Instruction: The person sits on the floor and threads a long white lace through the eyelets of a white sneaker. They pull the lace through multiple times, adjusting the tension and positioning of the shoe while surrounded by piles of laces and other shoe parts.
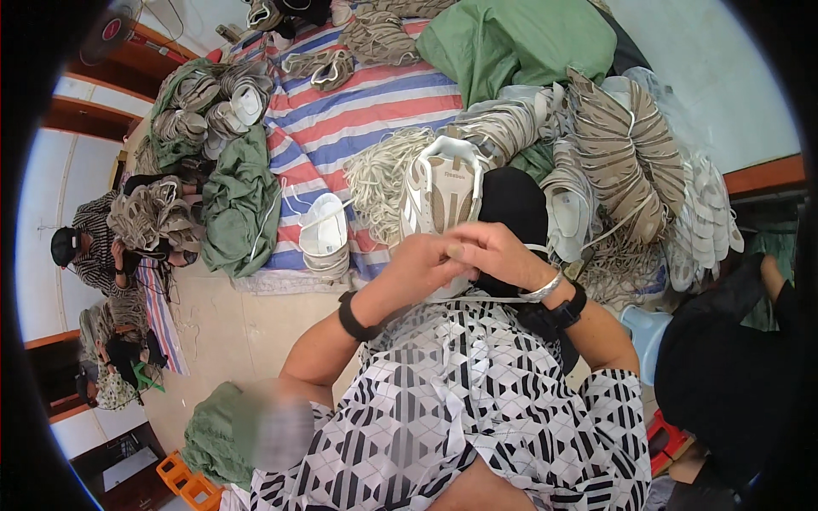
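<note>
A beige and white shoe upper (440,183) stands in front of me over my lap, its opening facing away. At its near end my left hand (426,264) and my right hand (498,254) meet, fingers bent and pressed together. What they pinch is hidden between them. A white shoelace (494,300) stretches below my right hand toward its wrist. Just left of the upper lies a loose heap of cream laces (383,183). Beyond it, a stack of white-lined shoe uppers (324,234) sits on the striped sheet (362,111).
Bundles of beige uppers (626,153) are piled at the right, below a green sack (520,47). Another green sack (243,200) lies at the left. A light blue stool (649,332) and a person in black (724,366) are close on my right. Other people (94,243) sit at the far left.
</note>
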Demonstrator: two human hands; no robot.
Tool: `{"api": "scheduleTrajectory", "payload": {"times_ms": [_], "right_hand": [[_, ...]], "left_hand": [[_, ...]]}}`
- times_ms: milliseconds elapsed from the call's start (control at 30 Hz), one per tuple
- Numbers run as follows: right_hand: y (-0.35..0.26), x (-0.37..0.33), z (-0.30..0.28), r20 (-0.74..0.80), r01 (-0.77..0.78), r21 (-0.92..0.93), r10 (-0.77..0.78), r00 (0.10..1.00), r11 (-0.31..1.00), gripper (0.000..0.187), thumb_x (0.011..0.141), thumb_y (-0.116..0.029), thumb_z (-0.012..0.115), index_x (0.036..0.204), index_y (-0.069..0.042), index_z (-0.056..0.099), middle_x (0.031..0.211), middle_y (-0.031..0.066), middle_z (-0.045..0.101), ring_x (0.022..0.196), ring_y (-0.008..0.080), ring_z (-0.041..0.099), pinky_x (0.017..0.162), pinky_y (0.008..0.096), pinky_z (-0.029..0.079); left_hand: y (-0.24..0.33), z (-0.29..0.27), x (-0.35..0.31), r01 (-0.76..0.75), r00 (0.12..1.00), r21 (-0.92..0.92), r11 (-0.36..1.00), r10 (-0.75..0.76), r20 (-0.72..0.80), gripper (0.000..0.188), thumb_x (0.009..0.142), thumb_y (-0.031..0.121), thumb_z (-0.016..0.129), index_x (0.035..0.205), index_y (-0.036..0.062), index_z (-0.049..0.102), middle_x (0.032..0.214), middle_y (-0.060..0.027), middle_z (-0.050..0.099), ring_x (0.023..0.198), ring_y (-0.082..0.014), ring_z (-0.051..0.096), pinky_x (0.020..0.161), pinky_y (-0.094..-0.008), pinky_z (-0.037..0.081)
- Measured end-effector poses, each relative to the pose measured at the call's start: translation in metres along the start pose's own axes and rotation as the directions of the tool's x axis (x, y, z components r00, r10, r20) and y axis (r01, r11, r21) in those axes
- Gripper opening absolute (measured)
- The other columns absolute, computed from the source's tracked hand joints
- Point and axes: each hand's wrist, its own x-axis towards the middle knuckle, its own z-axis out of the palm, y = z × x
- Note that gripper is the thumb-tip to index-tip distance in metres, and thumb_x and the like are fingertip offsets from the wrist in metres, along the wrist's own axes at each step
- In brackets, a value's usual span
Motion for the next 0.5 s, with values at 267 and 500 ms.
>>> {"api": "scheduleTrajectory", "payload": {"times_ms": [267, 500], "right_hand": [[-0.01, -0.042, -0.037, -0.043, -0.014, -0.86, -0.046, 0.998, 0.51, 0.038, 0.078, -0.017, 0.071, 0.114, -0.007, 0.063, 0.093, 0.0125, 0.066, 0.077, 0.0314, 0.063, 0.073, 0.0397, 0.051], [-0.013, -0.022, -0.013, 0.063, 0.047, -0.225, -0.033, 0.997, 0.973, 0.024, 0.09, -0.019, 0.061, 0.106, -0.001, 0.059, 0.075, 0.0092, 0.061, 0.063, 0.016, 0.058, 0.062, 0.0291, 0.048]], "left_hand": [[-0.026, -0.006, -0.014, 0.029, 1.0, -0.09, 0.996, -0.029, 0.001, 0.027, 0.097, 0.022, 0.058, 0.082, 0.0009, 0.065, 0.062, 0.0024, 0.054, 0.057, -0.0058, 0.048, 0.054, -0.0231, 0.04], [-0.006, -0.001, 0.01, 0.031, 0.998, 0.021, 0.999, -0.03, -0.058, 0.016, 0.089, 0.018, 0.067, 0.087, 0.0025, 0.069, 0.064, -0.0061, 0.063, 0.055, -0.012, 0.055, 0.054, -0.0284, 0.043]]}}
